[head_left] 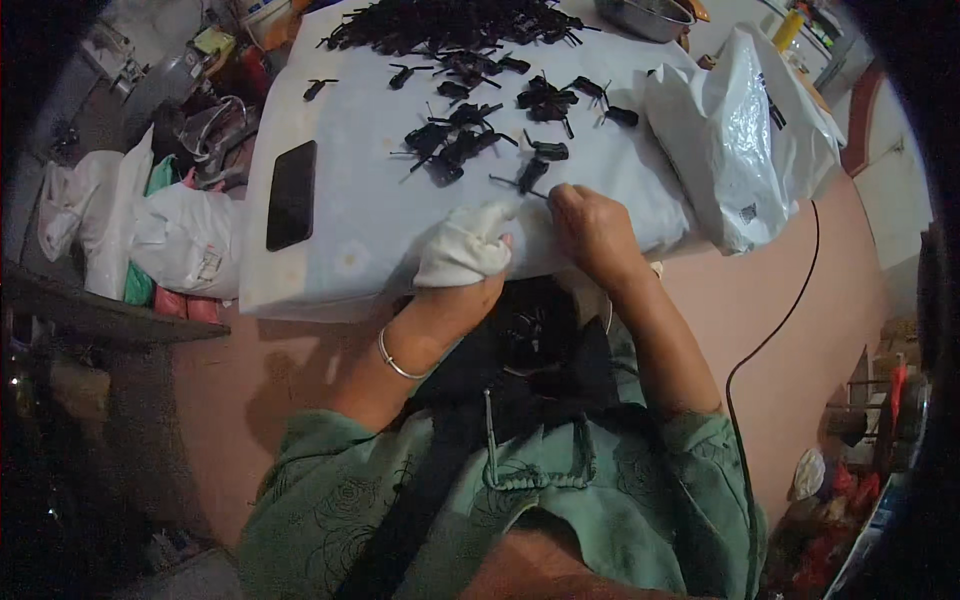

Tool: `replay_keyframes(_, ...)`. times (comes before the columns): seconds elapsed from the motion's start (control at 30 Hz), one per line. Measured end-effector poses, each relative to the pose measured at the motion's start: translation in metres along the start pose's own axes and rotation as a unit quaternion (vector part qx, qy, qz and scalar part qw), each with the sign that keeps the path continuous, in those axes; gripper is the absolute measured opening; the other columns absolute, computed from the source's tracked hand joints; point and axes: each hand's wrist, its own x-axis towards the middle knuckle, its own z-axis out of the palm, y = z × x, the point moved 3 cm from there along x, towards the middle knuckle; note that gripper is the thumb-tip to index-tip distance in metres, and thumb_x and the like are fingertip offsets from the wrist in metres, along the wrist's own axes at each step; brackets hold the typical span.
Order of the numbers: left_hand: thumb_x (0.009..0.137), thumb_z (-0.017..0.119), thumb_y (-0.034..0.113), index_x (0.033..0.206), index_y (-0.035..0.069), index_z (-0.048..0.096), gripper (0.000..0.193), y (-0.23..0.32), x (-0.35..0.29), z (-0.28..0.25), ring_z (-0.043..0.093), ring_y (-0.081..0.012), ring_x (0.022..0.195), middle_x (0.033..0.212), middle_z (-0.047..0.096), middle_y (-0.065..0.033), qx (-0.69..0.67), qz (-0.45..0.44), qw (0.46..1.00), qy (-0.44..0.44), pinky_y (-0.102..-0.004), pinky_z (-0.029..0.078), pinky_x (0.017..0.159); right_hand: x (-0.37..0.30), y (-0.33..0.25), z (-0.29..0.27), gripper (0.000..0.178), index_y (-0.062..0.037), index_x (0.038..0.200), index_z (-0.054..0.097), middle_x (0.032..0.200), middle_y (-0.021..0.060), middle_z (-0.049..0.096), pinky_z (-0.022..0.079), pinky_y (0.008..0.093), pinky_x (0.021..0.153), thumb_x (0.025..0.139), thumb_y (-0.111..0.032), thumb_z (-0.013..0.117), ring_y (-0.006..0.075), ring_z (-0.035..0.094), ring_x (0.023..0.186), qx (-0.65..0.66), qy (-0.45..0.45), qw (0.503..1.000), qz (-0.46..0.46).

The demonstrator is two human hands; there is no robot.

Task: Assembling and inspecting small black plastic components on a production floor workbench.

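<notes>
White fabric, a glove or a wrapped cloth, covers the fingers of my left hand (462, 248). They look curled in at the table's near edge, and what they hold is hidden. Close by on the right, my right hand (592, 228) is closed in a pinch, its fingertips turned down and whatever is in them too small to make out. A small black part (530, 178) with thin stems lies just beyond, one dark stem reaching toward my right fingertips. Another black part (547, 151) sits behind it. Farther off are loose clusters of similar parts (455, 140).
A large heap of black parts (430, 22) covers the far side of the white-covered table (350, 270). A black phone (292, 195) lies at left, a white plastic bag (735, 140) at right. A metal bowl (645, 18) stands far right. A black cable (790, 320) runs along the floor.
</notes>
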Motion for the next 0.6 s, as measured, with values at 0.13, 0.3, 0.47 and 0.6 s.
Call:
replay_keyframes(0.13, 0.077, 0.055, 0.005, 0.092, -0.002, 0.056, 0.016, -0.002, 0.009, 0.011, 0.056, -0.0305, 0.074, 0.085, 0.058, -0.0156, 0.034, -0.035, 0.999, -0.022, -0.0318, 0.045, 0.067, -0.022, -0.027, -0.022, 0.011, -0.0058, 0.078, 0.049, 0.066, 0.0114, 0.051, 0.043, 0.0406, 0.052, 0.068, -0.004, 0.054, 0.0316, 0.054, 0.062, 0.01, -0.005, 0.993, -0.117)
replay_keyframes(0.3, 0.08, 0.052, 0.007, 0.1, -0.001, 0.053, 0.021, -0.018, 0.001, 0.025, 0.056, -0.0205, 0.067, 0.084, 0.06, -0.0098, -0.1, -0.101, 0.989, -0.044, -0.031, 0.046, 0.062, -0.032, -0.036, -0.027, 0.012, -0.0049, 0.078, 0.05, 0.068, 0.0094, 0.053, 0.041, 0.0352, 0.049, 0.069, -0.003, 0.058, 0.0255, 0.052, 0.057, 0.102, 0.044, 0.983, -0.145)
replay_keyframes(0.47, 0.079, 0.052, 0.006, 0.107, 0.0, 0.05, 0.029, 0.004, -0.004, 0.016, 0.051, -0.0071, 0.049, 0.068, 0.054, -0.0033, -0.37, -0.284, 0.876, -0.125, -0.0235, 0.043, 0.044, -0.031, -0.037, -0.027, 0.01, -0.0025, 0.076, 0.052, 0.061, 0.0026, 0.047, 0.035, 0.0255, 0.048, 0.078, -0.006, 0.06, 0.0096, 0.042, 0.054, 0.334, 0.075, 0.933, 0.109)
replay_keyframes(0.6, 0.077, 0.054, 0.006, 0.106, -0.001, 0.051, 0.03, 0.01, -0.006, 0.012, 0.055, -0.0112, 0.056, 0.07, 0.057, -0.0058, -0.266, -0.211, 0.937, -0.083, -0.0261, 0.046, 0.051, -0.033, -0.039, -0.021, 0.02, -0.0002, 0.074, 0.05, 0.057, 0.0034, 0.044, 0.034, 0.0251, 0.05, 0.085, -0.016, 0.054, 0.0076, 0.037, 0.056, 0.416, 0.007, 0.9, 0.129)
